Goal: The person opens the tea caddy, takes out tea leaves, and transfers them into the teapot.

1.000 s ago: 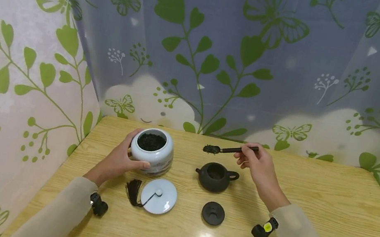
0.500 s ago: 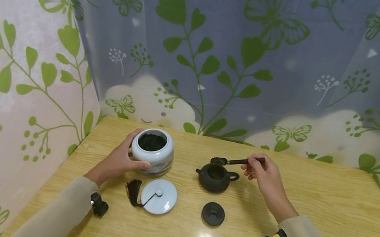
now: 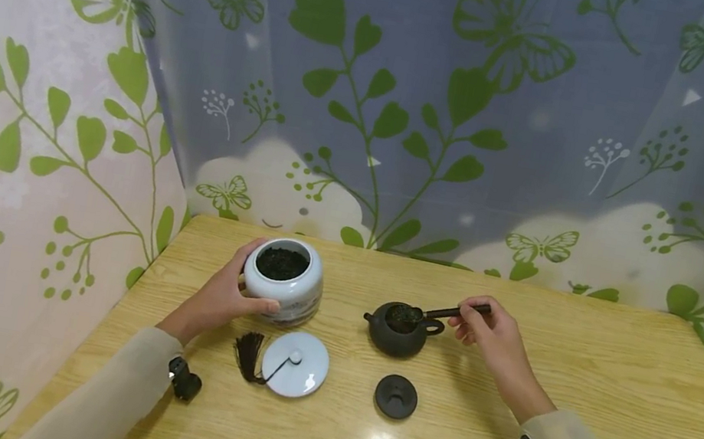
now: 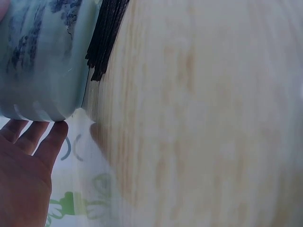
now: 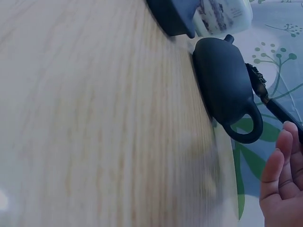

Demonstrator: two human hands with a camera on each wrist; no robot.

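My left hand (image 3: 221, 300) grips a white porcelain tea jar (image 3: 298, 302), thumb on the near side and fingers at the far left. Dark tea leaves (image 3: 282, 264) fill much of the jar. With my right hand (image 3: 492, 335) I pinch the dark handle of a tea scoop (image 3: 448, 312), heaped with leaves. The scoop's head lies over the mouth of a small black teapot (image 3: 396, 343), level with its rim in the right wrist view, where the pot (image 5: 222, 78) stands upright on the table. My left fingers (image 4: 52, 142) touch the jar's side in the left wrist view.
The jar's white lid (image 3: 302, 381) lies in front of the jar, a dark tassel (image 3: 247, 356) tied to its knob. A round black teapot lid (image 3: 395, 397) lies in front of the pot. Behind the wooden table (image 3: 610, 387) hangs a patterned cloth (image 3: 369, 199).
My right hand has moved right and down, bringing the loaded scoop from above and behind the teapot to over its mouth. My left hand and the jar have stayed put.
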